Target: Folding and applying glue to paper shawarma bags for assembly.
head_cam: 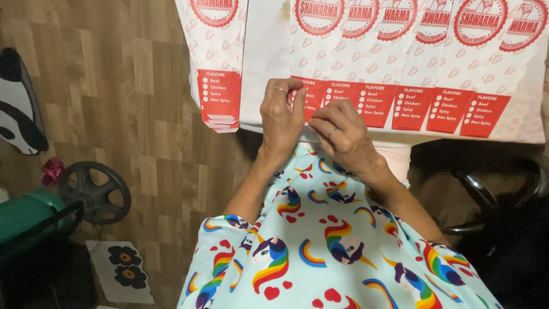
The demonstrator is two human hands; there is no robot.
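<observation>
Pastel unicorn-print garment [320, 252] nearest, at 6 o'clock. Above it both hands meet at the table edge [269, 117]: left hand [281, 117] and right hand [342, 133], fingers pinched together on the lower edge of one red-and-white paper sleeve [313, 94]. Judged mid-job: about seven sleeves fanned in a row toward 1 o'clock, one separate stack [216, 68] at 11 o'clock, overhanging the edge

- Paper bags [412, 86]: white, with red bottom bands and round red stamps.
- Dress [331, 252]: pale blue, with rainbow unicorns and red hearts.
- Floor [131, 103]: brown wood blocks.
- Mat [123, 269]: white, with black flowers.
</observation>
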